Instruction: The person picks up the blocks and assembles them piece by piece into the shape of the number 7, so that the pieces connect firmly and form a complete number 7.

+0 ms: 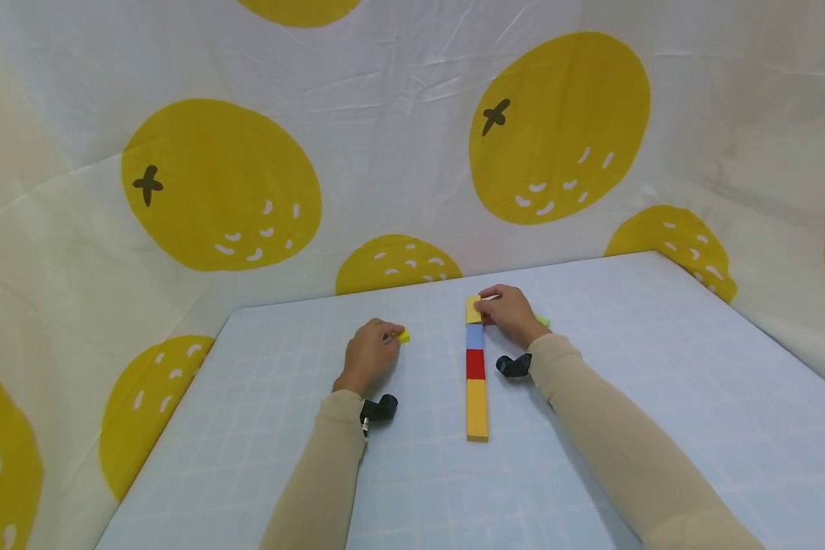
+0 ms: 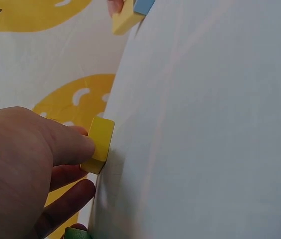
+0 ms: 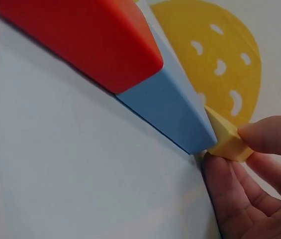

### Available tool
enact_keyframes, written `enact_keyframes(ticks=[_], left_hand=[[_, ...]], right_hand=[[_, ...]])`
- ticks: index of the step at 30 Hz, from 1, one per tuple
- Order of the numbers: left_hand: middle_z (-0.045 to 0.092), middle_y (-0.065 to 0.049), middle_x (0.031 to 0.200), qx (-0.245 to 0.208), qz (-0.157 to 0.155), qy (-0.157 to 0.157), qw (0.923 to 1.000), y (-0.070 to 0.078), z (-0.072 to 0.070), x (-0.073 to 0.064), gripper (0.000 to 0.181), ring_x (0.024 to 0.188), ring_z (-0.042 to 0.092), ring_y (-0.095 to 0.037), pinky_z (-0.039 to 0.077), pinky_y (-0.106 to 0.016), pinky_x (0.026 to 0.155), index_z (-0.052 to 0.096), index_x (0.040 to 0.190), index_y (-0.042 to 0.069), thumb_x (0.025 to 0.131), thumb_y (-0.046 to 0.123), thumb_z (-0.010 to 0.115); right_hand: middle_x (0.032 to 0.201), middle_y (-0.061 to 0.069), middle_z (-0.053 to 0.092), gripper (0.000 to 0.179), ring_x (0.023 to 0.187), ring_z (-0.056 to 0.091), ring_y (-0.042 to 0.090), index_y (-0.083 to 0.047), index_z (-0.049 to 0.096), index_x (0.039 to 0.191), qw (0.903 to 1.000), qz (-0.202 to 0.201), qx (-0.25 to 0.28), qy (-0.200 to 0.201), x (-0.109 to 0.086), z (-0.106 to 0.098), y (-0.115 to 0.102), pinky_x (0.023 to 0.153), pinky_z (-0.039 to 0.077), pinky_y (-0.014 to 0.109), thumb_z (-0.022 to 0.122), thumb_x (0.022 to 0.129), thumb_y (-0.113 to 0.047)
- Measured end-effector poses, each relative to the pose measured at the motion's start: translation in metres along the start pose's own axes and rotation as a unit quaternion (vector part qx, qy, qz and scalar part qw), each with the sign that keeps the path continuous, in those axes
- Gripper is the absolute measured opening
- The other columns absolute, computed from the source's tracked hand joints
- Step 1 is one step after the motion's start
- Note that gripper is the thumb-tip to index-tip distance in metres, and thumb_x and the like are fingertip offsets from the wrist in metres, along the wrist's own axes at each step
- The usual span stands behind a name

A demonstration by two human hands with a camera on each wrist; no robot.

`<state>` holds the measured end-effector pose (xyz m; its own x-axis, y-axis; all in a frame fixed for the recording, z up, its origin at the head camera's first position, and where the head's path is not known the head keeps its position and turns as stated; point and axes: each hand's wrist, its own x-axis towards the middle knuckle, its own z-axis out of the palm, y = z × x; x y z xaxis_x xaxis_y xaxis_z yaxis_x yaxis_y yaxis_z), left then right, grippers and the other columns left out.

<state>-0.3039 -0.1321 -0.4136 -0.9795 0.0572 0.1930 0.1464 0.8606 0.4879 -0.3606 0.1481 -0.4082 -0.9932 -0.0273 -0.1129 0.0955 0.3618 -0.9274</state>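
A straight row of blocks runs away from me on the table: a long orange-yellow block (image 1: 477, 412) nearest, then a red block (image 1: 475, 364) and a blue block (image 1: 475, 336). At its far end is a pale yellow block (image 3: 227, 138), pinched between the thumb and fingers of my right hand (image 1: 516, 315) right at the blue block's end. To the left of the row, my left hand (image 1: 373, 353) pinches a bright yellow block (image 2: 100, 144) by its sides, close over the table. Part of a green block (image 2: 76, 233) shows below the left fingers, mostly hidden.
A light green piece (image 1: 542, 320) peeks out behind my right hand. The table (image 1: 247, 428) wears a pale blue checked cover. Behind it and at both sides hangs a white cloth (image 1: 385, 153) with large yellow fruit prints. A dark wrist camera (image 1: 514, 366) sits close beside the row.
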Motion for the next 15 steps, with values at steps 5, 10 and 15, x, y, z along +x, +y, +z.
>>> enact_keyframes(ticks=[5,10,15], left_hand=[[0.064,-0.002,0.121,0.0,0.003,-0.001,1.0,0.0009,0.0015,0.0004,0.025,0.113,0.061,-0.023,0.048,-0.043,0.098,0.075,0.12,0.02,0.097,0.019,0.064],[0.064,-0.002,0.122,-0.001,0.0,-0.004,1.0,0.0017,0.0023,0.001,0.025,0.114,0.06,-0.023,0.048,-0.043,0.099,0.075,0.12,0.021,0.098,0.02,0.064],[0.063,0.0,0.123,-0.003,-0.015,-0.003,0.9999,0.0019,0.0014,0.0,0.025,0.115,0.059,-0.022,0.047,-0.043,0.1,0.075,0.12,0.023,0.098,0.021,0.064]], right_hand=[[0.118,0.013,0.062,0.038,0.098,0.063,0.028,-0.008,0.058,0.131,1.0,0.0,-0.008,0.003,-0.0008,-0.0025,0.0031,0.095,0.052,0.038,0.064,0.099,-0.028],[0.116,0.013,0.063,0.038,0.095,0.064,0.028,-0.007,0.058,0.13,0.9997,-0.008,-0.019,0.009,-0.0023,-0.0036,0.0052,0.095,0.052,0.039,0.064,0.099,-0.028],[0.114,0.014,0.065,0.037,0.092,0.065,0.027,-0.006,0.06,0.128,0.9989,-0.032,-0.034,0.011,-0.0015,-0.0026,0.0046,0.091,0.053,0.037,0.064,0.098,-0.028]])
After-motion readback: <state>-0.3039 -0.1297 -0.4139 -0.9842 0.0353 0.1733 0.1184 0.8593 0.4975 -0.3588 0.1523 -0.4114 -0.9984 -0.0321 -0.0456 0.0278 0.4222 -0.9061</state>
